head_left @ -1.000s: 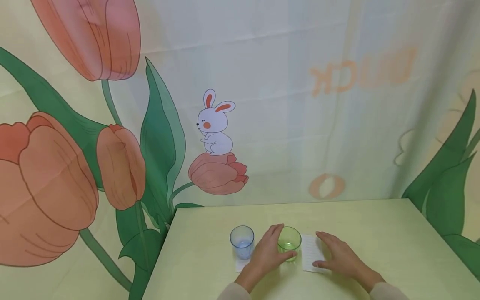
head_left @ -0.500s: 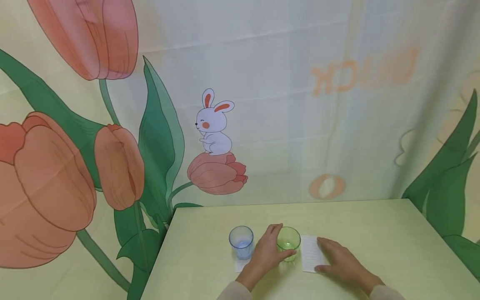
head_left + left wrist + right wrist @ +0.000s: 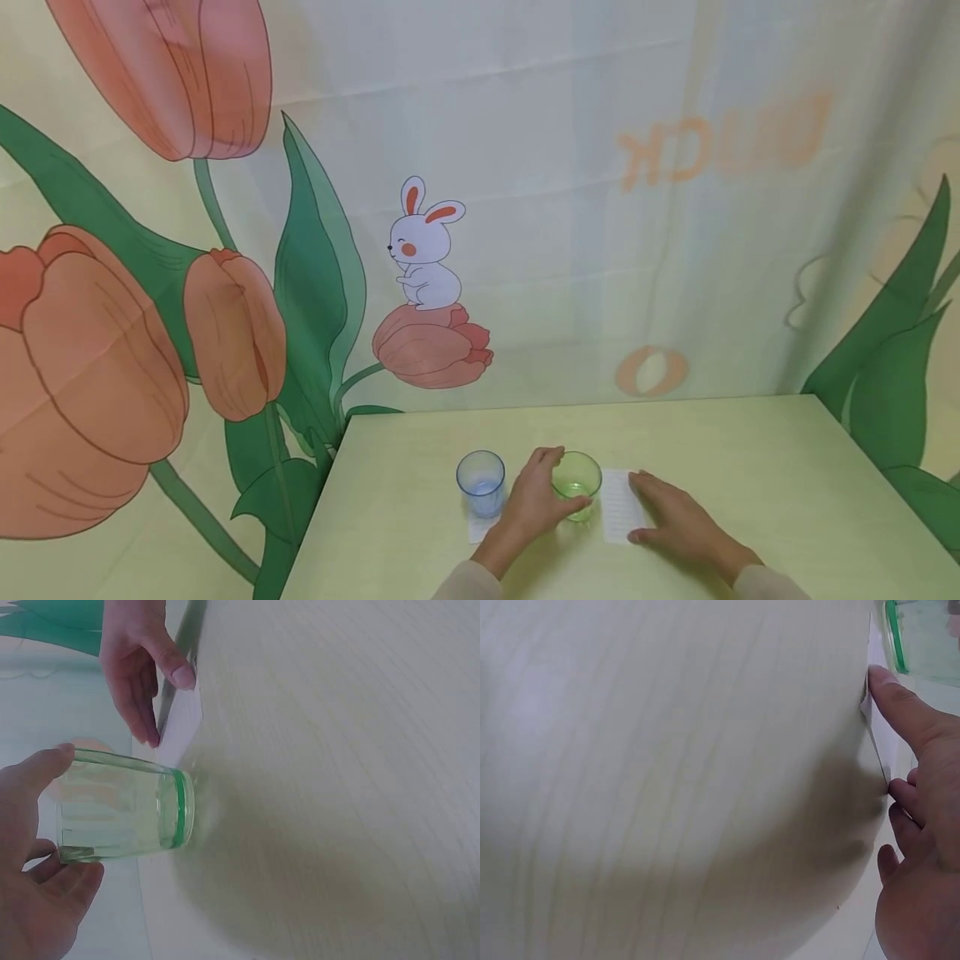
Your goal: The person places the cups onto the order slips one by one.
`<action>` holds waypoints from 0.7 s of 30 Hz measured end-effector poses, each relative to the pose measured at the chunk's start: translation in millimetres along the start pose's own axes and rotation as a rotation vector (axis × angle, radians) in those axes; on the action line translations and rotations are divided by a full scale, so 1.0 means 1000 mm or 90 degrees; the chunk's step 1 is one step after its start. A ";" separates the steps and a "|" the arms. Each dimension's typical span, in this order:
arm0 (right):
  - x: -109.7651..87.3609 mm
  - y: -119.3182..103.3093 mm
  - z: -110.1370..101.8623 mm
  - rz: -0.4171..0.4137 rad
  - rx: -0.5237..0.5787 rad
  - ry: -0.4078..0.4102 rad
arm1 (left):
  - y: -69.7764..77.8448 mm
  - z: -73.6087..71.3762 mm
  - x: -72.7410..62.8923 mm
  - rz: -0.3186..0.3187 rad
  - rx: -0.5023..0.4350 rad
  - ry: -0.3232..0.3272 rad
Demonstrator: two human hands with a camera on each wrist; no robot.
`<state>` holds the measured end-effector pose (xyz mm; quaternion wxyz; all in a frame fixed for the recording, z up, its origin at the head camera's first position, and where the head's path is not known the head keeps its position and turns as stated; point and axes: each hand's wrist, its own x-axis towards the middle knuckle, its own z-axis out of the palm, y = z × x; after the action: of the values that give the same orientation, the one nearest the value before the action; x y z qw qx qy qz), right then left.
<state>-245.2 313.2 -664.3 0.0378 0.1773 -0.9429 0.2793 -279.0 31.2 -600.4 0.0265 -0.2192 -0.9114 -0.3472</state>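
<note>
My left hand (image 3: 531,504) holds a clear green drinking glass (image 3: 581,473) near its rim, thumb on one side and fingers on the other. The left wrist view shows the green glass (image 3: 124,806) with its base close to the tabletop. Right of the glass lies a white lined paper sheet (image 3: 618,508). Along that sheet's right edge, the thumb and fingertips of my right hand (image 3: 678,518) touch it, the fingers fairly straight. In the right wrist view the paper (image 3: 881,735) shows as a thin strip beside the thumb.
A clear blue glass (image 3: 482,482) stands left of my left hand, overlapping another white paper (image 3: 480,531). The pale wood-grain table (image 3: 405,500) ends at the back against a curtain (image 3: 555,275) printed with tulips and a rabbit.
My right hand has shifted slightly, its thumb going from over the paper to the paper's right edge. My left hand keeps its hold on the green glass with hardly any movement.
</note>
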 end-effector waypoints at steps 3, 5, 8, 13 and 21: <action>0.001 -0.002 0.000 0.014 0.026 -0.009 | 0.004 0.000 0.002 0.016 -0.015 -0.005; 0.000 -0.002 0.001 0.022 0.046 -0.013 | 0.008 0.000 0.004 0.029 -0.024 -0.006; -0.001 -0.002 0.000 0.034 0.070 -0.012 | 0.015 0.005 0.008 0.032 -0.028 -0.011; -0.004 -0.001 -0.001 0.038 0.093 -0.002 | 0.025 0.017 0.014 0.029 -0.039 -0.022; -0.006 -0.001 0.003 0.034 0.142 0.000 | 0.037 0.027 0.015 0.023 -0.034 -0.044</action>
<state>-239.7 313.0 -667.0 0.0102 0.1550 -0.9104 0.3836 -274.4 78.8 -595.4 -0.0043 -0.2479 -0.8981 -0.3632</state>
